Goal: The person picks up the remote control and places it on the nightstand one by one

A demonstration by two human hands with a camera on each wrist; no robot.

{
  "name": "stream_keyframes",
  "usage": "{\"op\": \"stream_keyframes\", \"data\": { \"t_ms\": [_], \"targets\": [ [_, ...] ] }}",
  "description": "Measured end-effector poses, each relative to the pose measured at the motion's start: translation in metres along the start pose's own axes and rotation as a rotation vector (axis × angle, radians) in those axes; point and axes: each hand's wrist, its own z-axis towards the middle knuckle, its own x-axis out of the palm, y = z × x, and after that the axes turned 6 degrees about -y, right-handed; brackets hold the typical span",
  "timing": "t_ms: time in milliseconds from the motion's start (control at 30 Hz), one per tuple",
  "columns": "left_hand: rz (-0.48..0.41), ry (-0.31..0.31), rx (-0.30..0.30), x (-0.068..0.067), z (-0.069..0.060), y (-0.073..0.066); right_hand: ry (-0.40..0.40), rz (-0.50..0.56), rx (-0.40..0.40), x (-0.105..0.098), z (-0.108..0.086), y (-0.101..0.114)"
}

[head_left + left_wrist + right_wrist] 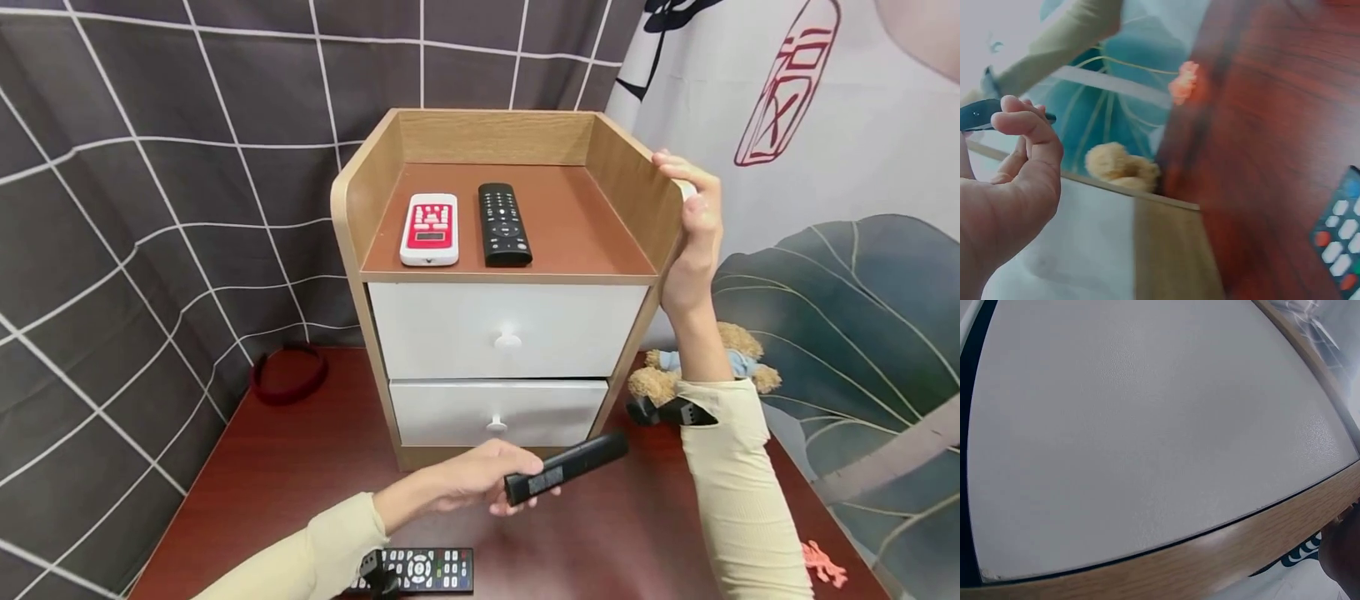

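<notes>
My left hand pinches a black remote control between thumb and fingers, in front of the small cabinet's lower drawer. A greyish label shows near its held end. The left wrist view shows the fingers curled at the remote, only partly visible. My right hand holds the right side panel of the wood-edged cabinet, fingertips over its top edge. On the cabinet's brown top lie a white-and-red remote and a black remote, side by side. Both white drawers look pushed in.
A dark remote with many buttons lies at the table's front, partly behind the left sleeve. A dark red band lies at back left. Right of the cabinet is a teddy bear; a coral-coloured item sits near the right edge.
</notes>
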Motion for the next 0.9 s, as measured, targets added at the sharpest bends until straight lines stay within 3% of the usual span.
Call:
{"op": "stream_keyframes", "data": {
  "t_ms": [233, 400, 567, 900],
  "targets": [
    [-0.125, 0.003, 0.023, -0.006, -0.011, -0.026, -0.006, -0.003, -0.001, 0.003, 0.001, 0.001],
    [-0.132, -0.018, 0.058, -0.010, -0.018, -0.045, -0.006, -0.009, 0.003, 0.002, 0.001, 0.001],
    [-0.045, -0.039, 0.120, -0.013, -0.031, -0.066, -0.001, -0.014, -0.001, 0.001, 0.000, 0.000],
    [0.248, -0.206, 0.307, -0.006, -0.059, -0.124, -0.004, 0.000, 0.003, 0.000, -0.001, -0.001]
  ]
}}
